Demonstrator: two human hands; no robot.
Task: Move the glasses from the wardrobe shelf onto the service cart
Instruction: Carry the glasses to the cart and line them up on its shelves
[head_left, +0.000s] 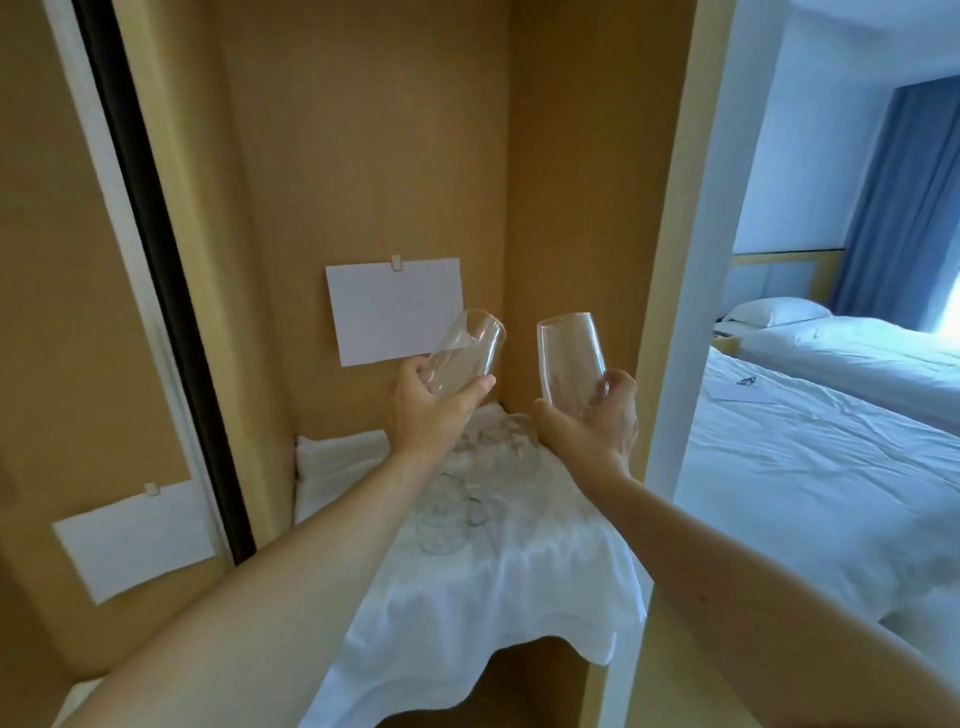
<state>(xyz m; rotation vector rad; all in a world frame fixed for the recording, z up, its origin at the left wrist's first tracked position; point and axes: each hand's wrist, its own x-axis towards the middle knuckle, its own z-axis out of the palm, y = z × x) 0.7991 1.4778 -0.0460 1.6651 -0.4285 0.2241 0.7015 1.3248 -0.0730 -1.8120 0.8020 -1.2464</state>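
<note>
Head view: each hand's grip (431, 402) (592, 421) wraps one glass (470, 351) (571, 358).

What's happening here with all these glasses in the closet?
A person is taking glasses off a wardrobe shelf. The left hand grips one clear glass tilted to the right, and the right hand grips another glass held nearly upright. Both are lifted above the shelf. More glasses still sit on the white cloth covering the shelf. No cart is in view.
</note>
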